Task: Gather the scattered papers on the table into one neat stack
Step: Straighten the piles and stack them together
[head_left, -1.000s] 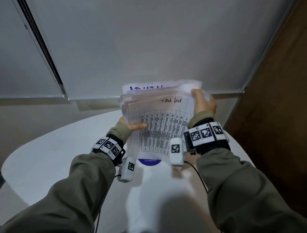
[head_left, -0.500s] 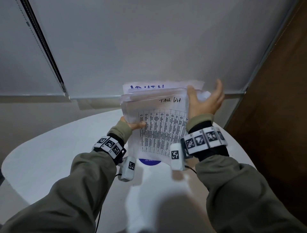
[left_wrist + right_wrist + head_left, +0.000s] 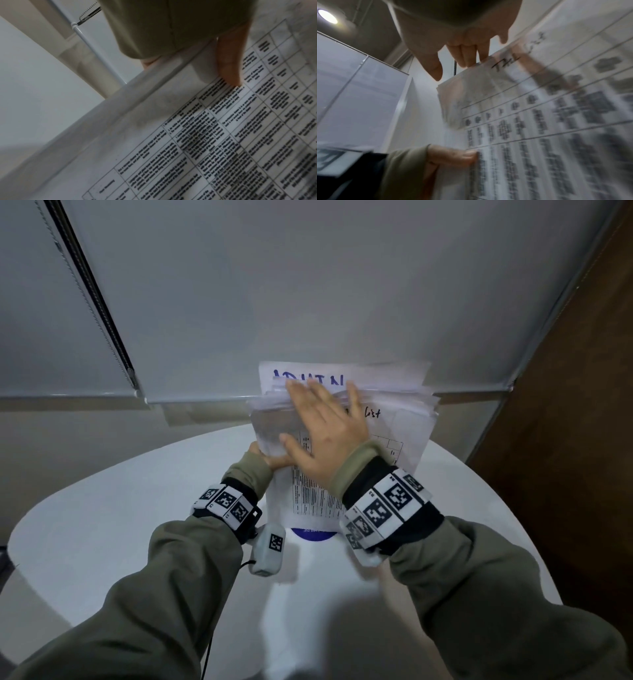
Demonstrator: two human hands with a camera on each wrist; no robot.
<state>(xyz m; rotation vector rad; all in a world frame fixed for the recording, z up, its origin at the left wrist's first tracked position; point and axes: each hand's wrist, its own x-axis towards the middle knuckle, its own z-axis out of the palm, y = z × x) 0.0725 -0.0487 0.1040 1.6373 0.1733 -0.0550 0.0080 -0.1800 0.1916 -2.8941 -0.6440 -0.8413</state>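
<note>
A stack of white papers (image 3: 404, 433) stands on edge on the round white table (image 3: 102, 525), its front sheet a printed grid headed by handwriting. My left hand (image 3: 274, 462) grips the stack's left edge, thumb on the front sheet (image 3: 223, 135) and the other fingers hidden behind. My right hand (image 3: 325, 422) lies flat across the upper front, its straight fingers (image 3: 467, 56) reaching the top edge. The sheets' top edges are uneven, and one at the back with blue lettering (image 3: 308, 378) sticks up higher.
Grey roller blinds (image 3: 308, 285) with a bead chain (image 3: 92, 302) hang close behind the table. A brown wall (image 3: 582, 440) stands at the right. A blue round mark (image 3: 311, 534) shows on the table at the stack's foot.
My right hand let go of the stack's upper right corner, opened, and swept left across the front to lie flat at the top edge. The left hand kept its grip.
</note>
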